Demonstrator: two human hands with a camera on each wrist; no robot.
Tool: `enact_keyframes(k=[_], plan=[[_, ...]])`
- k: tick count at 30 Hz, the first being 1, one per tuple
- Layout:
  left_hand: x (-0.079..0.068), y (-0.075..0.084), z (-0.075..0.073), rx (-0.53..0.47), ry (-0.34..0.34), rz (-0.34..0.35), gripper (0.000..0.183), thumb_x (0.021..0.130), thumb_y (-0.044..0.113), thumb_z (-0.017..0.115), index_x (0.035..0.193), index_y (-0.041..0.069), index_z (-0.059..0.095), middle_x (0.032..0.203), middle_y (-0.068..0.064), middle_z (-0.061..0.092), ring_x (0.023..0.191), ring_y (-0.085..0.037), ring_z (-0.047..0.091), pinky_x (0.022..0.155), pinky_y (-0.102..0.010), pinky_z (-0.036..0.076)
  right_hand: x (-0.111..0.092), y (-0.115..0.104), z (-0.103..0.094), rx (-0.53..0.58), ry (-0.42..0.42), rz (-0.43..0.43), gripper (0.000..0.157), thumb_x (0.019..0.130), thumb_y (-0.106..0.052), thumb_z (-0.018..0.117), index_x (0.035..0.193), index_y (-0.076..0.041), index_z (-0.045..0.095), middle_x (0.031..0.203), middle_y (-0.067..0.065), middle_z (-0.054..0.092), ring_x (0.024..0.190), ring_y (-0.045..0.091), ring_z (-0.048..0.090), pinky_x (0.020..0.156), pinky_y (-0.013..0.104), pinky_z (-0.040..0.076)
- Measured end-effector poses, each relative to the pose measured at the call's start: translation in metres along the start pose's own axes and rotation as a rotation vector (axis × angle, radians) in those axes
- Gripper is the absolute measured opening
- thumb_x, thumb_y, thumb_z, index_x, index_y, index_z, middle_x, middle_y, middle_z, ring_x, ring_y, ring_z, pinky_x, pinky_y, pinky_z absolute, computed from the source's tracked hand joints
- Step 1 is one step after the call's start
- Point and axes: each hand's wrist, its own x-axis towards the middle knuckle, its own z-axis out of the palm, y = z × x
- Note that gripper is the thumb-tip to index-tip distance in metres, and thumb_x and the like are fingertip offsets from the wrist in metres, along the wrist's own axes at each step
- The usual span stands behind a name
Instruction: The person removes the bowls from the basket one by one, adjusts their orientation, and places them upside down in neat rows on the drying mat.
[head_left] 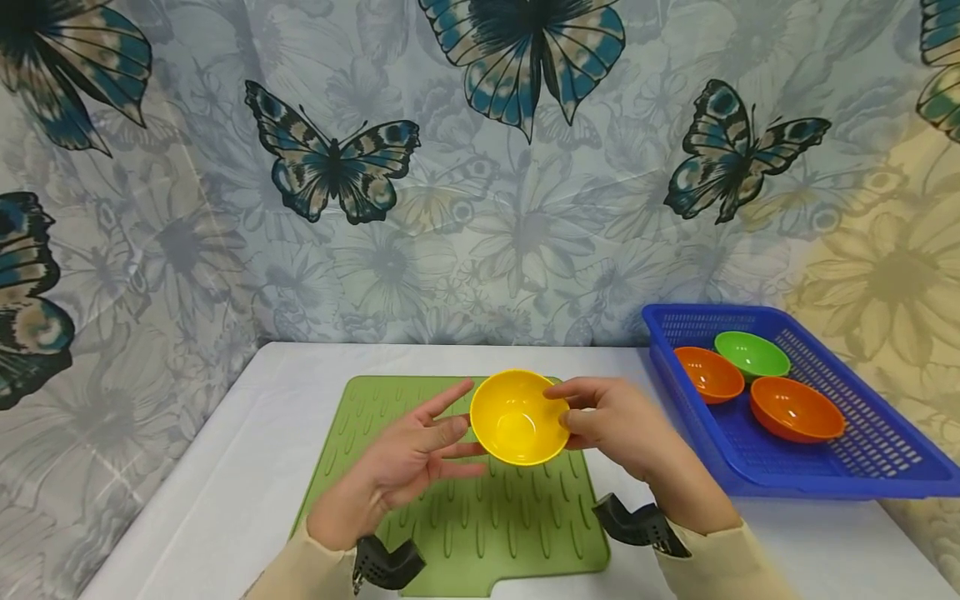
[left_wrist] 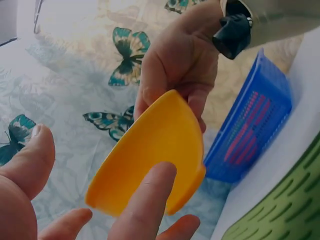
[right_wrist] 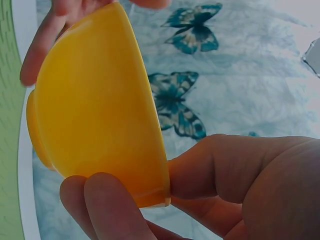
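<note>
A small yellow bowl (head_left: 520, 421) is held above the green mat, tilted so its inside faces me in the head view. My right hand (head_left: 626, 425) pinches its right rim, and the right wrist view shows the thumb at the rim and fingers against the outer wall of the bowl (right_wrist: 100, 110). On the other side, my left hand (head_left: 405, 458) has its fingers spread beside and behind the bowl. In the left wrist view a finger (left_wrist: 150, 200) overlaps the bowl (left_wrist: 155, 140); whether it touches is hard to tell.
The ribbed green mat (head_left: 480, 533) lies on a white-covered table (head_left: 247, 467). To the right stands a blue perforated basket (head_left: 750, 482) holding two orange bowls (head_left: 797, 410) and a green bowl (head_left: 752, 356). A butterfly-patterned cloth (head_left: 480, 250) hangs behind.
</note>
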Motion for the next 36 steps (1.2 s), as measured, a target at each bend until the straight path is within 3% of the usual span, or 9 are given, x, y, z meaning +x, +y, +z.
enact_keyframes(k=[5,16,36], plan=[[0.003,-0.003,0.005,-0.054,0.005,0.008,0.065,0.101,0.008,0.059,0.159,0.015,0.030,0.143,-0.023,0.048,0.113,-0.039,0.061,0.090,-0.048,0.053,-0.002,-0.002,0.005,0.014,-0.008,-0.009,0.035,0.090,0.001,0.061,0.124,0.005,0.066,0.121,0.022,0.062,0.081,0.027,0.071,0.073,0.039,0.060],[0.000,-0.005,0.005,-0.071,0.044,0.007,0.062,0.100,0.002,0.058,0.157,0.015,0.035,0.144,-0.024,0.046,0.115,-0.039,0.061,0.091,-0.048,0.052,-0.006,-0.005,0.011,0.051,0.010,-0.006,0.035,0.089,0.001,0.062,0.124,0.006,0.066,0.116,0.021,0.063,0.081,0.028,0.071,0.072,0.040,0.060],[-0.006,-0.007,0.002,-0.081,0.084,-0.006,0.063,0.100,0.002,0.058,0.157,0.012,0.032,0.142,-0.025,0.048,0.114,-0.039,0.062,0.088,-0.047,0.054,-0.006,0.001,0.018,0.106,0.006,0.017,0.035,0.090,0.001,0.061,0.124,0.007,0.065,0.110,0.019,0.065,0.081,0.029,0.070,0.072,0.041,0.060]])
